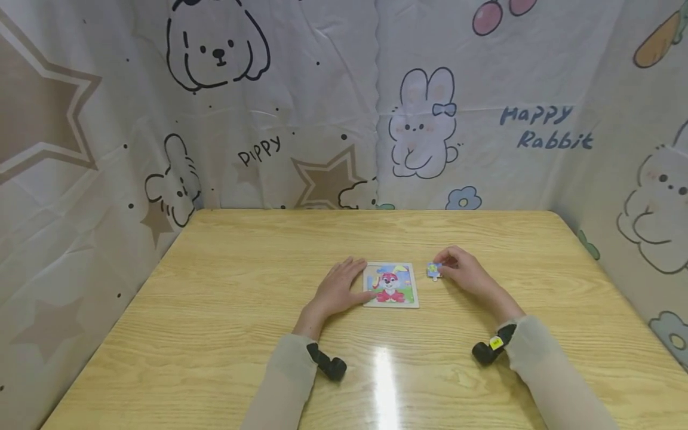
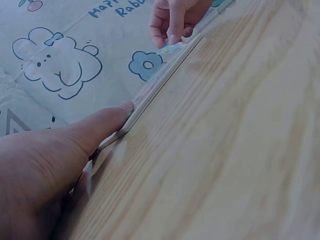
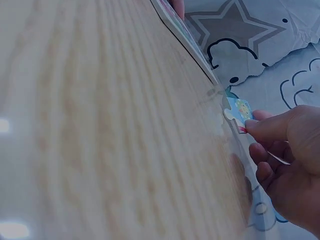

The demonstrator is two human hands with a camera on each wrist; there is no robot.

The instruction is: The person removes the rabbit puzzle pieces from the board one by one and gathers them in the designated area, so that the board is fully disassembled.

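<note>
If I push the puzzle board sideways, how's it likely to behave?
The puzzle board would probably slide rather than roll or tip: it's flat, square and low on the tabletop. It's likely stiff, as its edge looks straight in the left wrist view. The tabletop may be slippery, given its bright glare.

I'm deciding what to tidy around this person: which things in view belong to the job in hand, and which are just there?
In the job:
puzzle, touched by the left hand
puzzle piece, pinched by the right hand
table, the work surface

Just there:
printed cloth, hanging around the table
wrist cameras, worn, not lying loose
</note>
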